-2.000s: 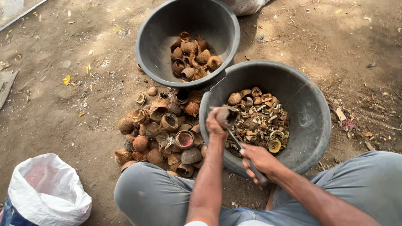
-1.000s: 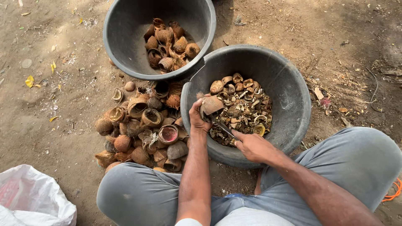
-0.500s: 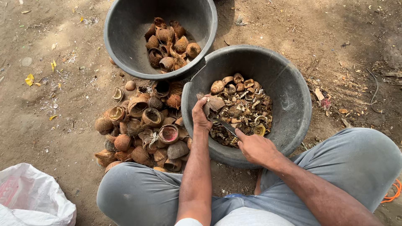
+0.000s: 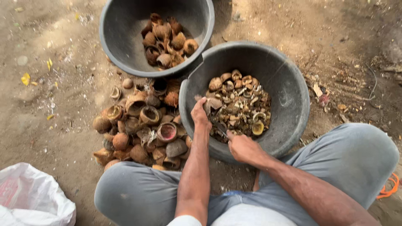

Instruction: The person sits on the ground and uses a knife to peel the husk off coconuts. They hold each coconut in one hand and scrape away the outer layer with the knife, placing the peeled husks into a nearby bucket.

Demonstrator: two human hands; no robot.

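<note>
A crumpled white plastic bag lies bottom left

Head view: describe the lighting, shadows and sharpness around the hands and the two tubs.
Head view: soft, even daylight with no glare; the near tub darkens along its inner wall, and the far tub likewise. The left hand holding a shell piece and the right hand look slightly soft, the thin tool between them hard to make out. The shell pile on the ground is reasonably sharp.

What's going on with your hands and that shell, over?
Left hand grips shell piece over near tub. Right hand works blade against it. Nothing blocking.
</note>
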